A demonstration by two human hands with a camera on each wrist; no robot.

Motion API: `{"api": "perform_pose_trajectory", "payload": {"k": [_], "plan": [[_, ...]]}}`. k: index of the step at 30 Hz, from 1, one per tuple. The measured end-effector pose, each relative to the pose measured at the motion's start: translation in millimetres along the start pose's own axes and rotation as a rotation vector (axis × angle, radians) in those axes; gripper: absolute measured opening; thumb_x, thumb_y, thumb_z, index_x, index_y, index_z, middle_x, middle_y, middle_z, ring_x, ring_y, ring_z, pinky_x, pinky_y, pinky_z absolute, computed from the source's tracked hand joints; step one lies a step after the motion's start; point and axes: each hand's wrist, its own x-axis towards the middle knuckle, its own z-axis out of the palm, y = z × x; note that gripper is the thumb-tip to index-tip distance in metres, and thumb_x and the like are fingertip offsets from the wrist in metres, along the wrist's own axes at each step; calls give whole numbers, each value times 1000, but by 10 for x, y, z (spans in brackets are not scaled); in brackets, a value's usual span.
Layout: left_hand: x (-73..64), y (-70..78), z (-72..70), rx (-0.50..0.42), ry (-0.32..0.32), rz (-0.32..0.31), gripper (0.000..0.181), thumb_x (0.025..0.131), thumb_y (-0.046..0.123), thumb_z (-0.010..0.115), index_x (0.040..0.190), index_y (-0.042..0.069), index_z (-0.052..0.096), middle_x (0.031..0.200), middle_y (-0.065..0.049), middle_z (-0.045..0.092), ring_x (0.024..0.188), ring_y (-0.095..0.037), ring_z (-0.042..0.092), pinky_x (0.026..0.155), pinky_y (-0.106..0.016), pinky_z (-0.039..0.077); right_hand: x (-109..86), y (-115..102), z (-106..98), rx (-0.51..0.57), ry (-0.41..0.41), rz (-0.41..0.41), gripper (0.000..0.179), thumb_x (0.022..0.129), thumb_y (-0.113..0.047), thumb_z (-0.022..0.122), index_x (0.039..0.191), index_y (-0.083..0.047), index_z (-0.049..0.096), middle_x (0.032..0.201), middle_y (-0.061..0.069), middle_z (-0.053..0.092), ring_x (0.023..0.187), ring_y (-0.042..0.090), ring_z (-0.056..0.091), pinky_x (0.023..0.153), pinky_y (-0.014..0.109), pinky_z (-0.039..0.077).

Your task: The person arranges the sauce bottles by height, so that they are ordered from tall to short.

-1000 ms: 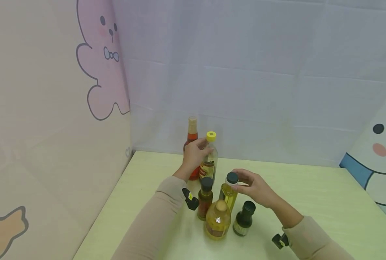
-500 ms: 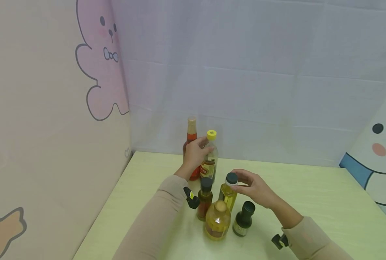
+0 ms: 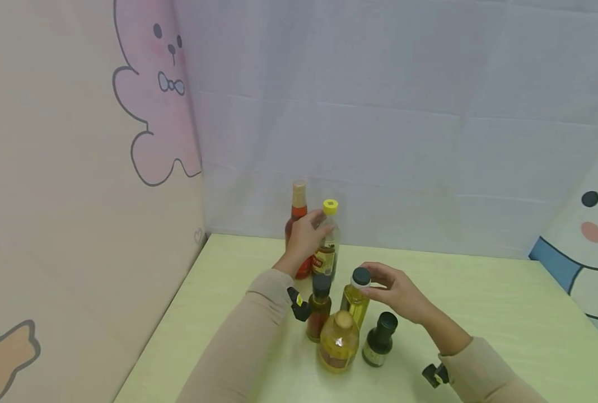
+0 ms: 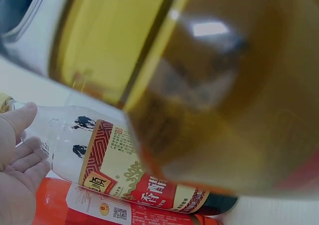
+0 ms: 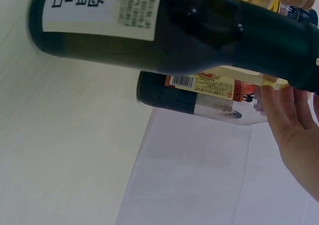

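Note:
My left hand (image 3: 301, 240) grips a clear vinegar bottle (image 3: 326, 260) below its yellow cap. Its printed label (image 4: 129, 165) is readable in the left wrist view. With thumb and fingers, my right hand (image 3: 397, 291) pinches a yellow oil bottle (image 3: 354, 301) at the neck, just under the dark cap. A tall red bottle (image 3: 299, 212) stands behind the left hand, partly hidden by it. Close in front are a dark-capped reddish-brown bottle (image 3: 318, 322), a round yellow bottle (image 3: 339, 346) and a small dark green bottle (image 3: 378, 342).
All the bottles are grouped near the middle of a pale yellow-green table (image 3: 480, 313). A lilac cloth (image 3: 395, 140) hangs along the back edge. Printed panels with cartoon animals stand at left and right. The dark green bottle (image 5: 194, 31) fills much of the right wrist view.
The left hand and vinegar bottle have shifted slightly back and to the right. The right hand keeps its place at the oil bottle's neck; the head view has turned a little.

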Motion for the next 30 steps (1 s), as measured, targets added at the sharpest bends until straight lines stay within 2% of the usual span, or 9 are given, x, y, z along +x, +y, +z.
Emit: {"api": "perform_pose_trajectory", "payload": {"k": [8, 30], "plan": [[-8, 3, -4, -22, -5, -9, 49, 91, 22, 72, 136, 8, 56, 130, -7, 61, 121, -22, 55, 98, -35, 45, -4, -1, 3, 5, -4, -2, 39, 94, -4, 63, 130, 6, 52, 121, 20, 60, 111, 20, 59, 85, 34, 53], [-19, -46, -22, -81, 10, 10, 51, 92, 20, 71, 138, 8, 54, 132, -7, 59, 122, -20, 55, 99, -33, 45, 3, -16, -7, 20, -10, 1, 40, 95, -3, 63, 132, 7, 50, 121, 21, 59, 111, 15, 59, 86, 33, 52]]}}
